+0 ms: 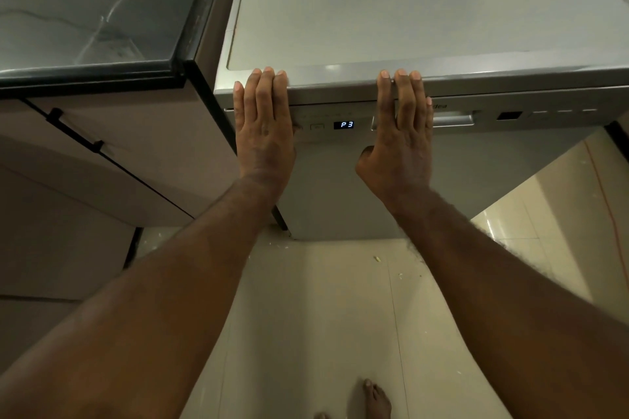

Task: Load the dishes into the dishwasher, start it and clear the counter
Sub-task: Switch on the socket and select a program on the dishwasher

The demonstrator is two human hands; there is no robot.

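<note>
both arms outstretched. left hand (263,126) and right hand (403,136) lie flat, fingers straight, gripping nothing, pressed on the closed dishwasher (374,180) door's top edge; display (346,124) reads p3.

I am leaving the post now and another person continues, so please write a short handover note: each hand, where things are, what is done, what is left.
Left hand: open, fingers straight, flat against the dishwasher door, left of the display.
Right hand: open, flat on the door, partly covering the handle.
Done: door looks closed; display reads P3; no dishes in view.
Left: I cannot tell whether the cycle runs. Confirm the start, then check the counter, which is seen only partly.
</note>
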